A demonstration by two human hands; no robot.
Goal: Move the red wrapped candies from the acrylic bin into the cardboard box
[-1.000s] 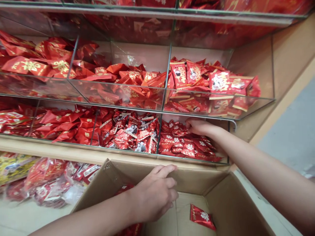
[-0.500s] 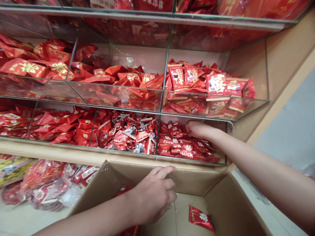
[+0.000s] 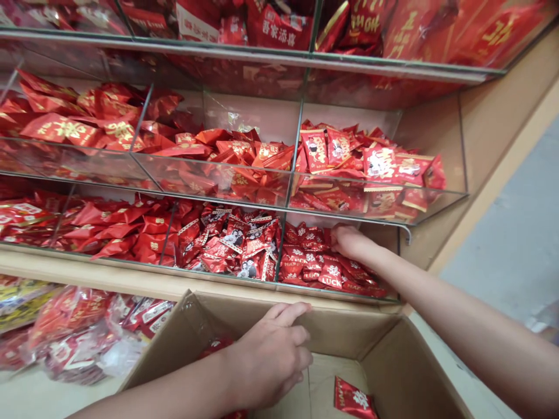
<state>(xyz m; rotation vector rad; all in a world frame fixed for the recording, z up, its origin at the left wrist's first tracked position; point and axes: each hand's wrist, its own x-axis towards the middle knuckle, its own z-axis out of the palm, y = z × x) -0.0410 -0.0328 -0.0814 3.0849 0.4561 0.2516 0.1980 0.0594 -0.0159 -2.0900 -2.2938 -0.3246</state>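
My right hand (image 3: 349, 240) reaches into the lower right glass compartment (image 3: 340, 291) and rests on a heap of small red "LUCK" candy packets (image 3: 325, 265); its fingers are tucked under the shelf above and hidden. My left hand (image 3: 273, 355) hangs inside an open cardboard box (image 3: 388, 361) below the shelves, fingers curled loosely, with nothing visible in them. One red packet (image 3: 356, 398) lies on the box floor to the right of that hand. More red wrapping (image 3: 213, 344) shows behind my left wrist.
Glass-divided shelves hold several heaps of red candy packets: photo-print ones (image 3: 236, 241), plain red ones (image 3: 126, 224), and figure-print ones (image 3: 371, 163) above. Clear bags of sweets (image 3: 82, 329) lie at the lower left. A wooden side panel (image 3: 489, 128) borders the shelves on the right.
The view has tilted up slightly, showing more of the top shelf. Both hands have stayed nearly in place; my left hand sits a little lower in the box.
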